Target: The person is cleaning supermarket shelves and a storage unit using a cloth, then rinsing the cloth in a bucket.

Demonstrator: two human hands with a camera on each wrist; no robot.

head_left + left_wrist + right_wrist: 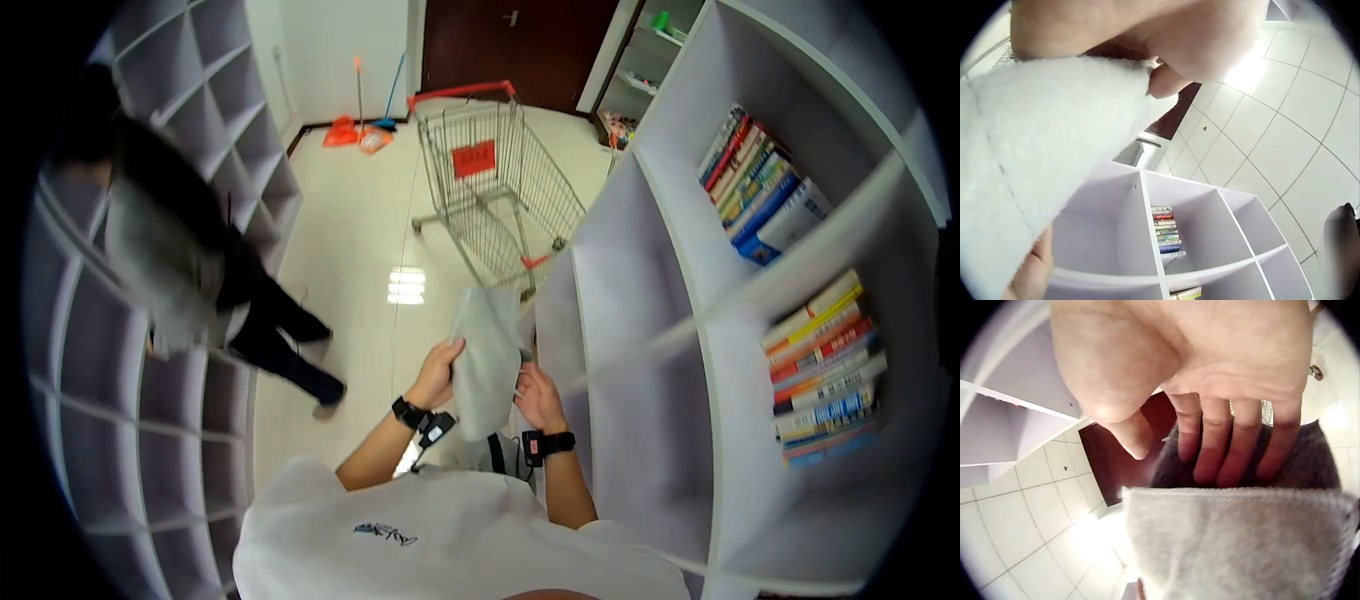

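Note:
A light grey, felt-like cloth [483, 365] hangs in front of the person's chest. The left hand [435, 375] grips its left edge; in the left wrist view the thumb and fingers of that hand [1147, 31] close on the upper edge of the cloth [1041, 137]. At the other side is the right hand [540, 398]. The right wrist view shows this hand [1197, 375] with its fingers extended into a fold or opening of the cloth [1241, 544], which has a dark inner side and a stitched edge. Its thumb stands apart, and the fingertips are partly hidden.
Shelves with books [765, 190] rise on the right, and more shelves [190, 440] on the left. A wire shopping cart [480, 200] stands ahead, before a dark door [510, 50]. Another person [185, 230] stands at the left. Brooms and orange dustpans [342, 131] are by the wall.

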